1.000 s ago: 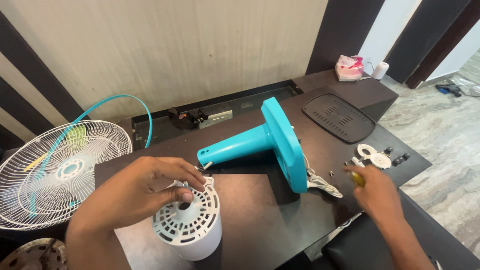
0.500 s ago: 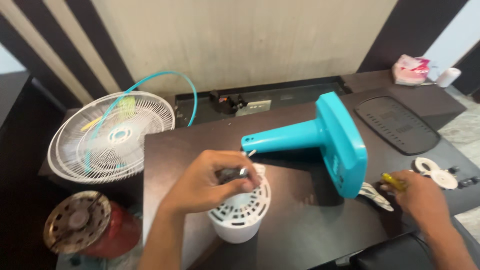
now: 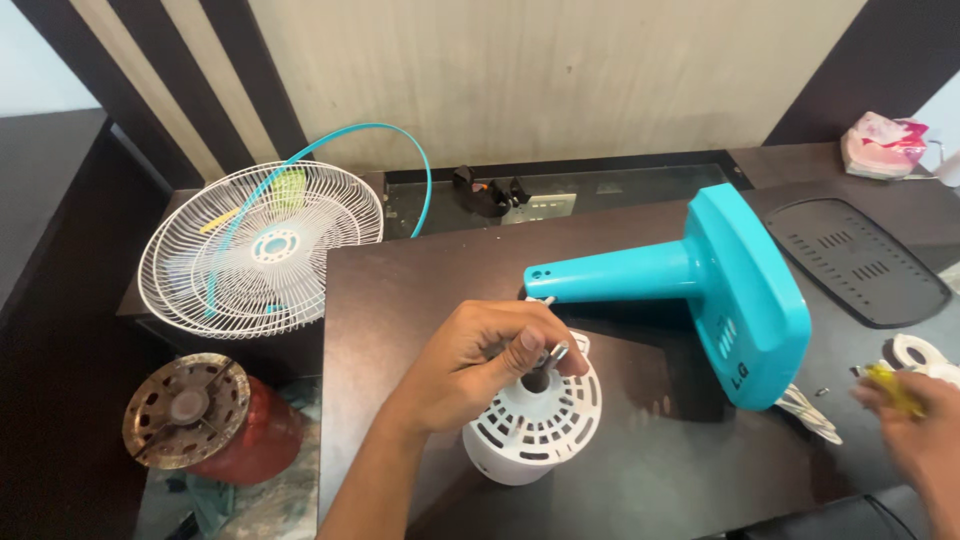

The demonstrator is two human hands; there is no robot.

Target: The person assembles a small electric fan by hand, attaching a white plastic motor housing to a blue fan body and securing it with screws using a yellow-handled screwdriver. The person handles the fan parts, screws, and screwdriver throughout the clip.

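My left hand (image 3: 478, 365) rests on top of a white slotted fan motor cover (image 3: 535, 425) standing on the dark table (image 3: 400, 290). Its fingertips pinch a small metal part (image 3: 552, 355) over the cover's centre hole. My right hand (image 3: 920, 435) is at the right edge, blurred, closed around a yellow-handled tool (image 3: 893, 388). A teal fan stand and base (image 3: 715, 280) lies on its side just behind the cover.
White wire fan grilles (image 3: 258, 247) with a teal ring lean at the left. A red cylinder with a round metal top (image 3: 195, 415) stands on the floor. A black vented plate (image 3: 862, 262), white round parts (image 3: 915, 350), a white cord (image 3: 810, 410) and a pink packet (image 3: 883, 143) lie at the right.
The view has swung left. My left hand stayed on the white cover, its fingers now pinching the metal part at the centre. My right hand drew toward the right edge with the yellow tool.
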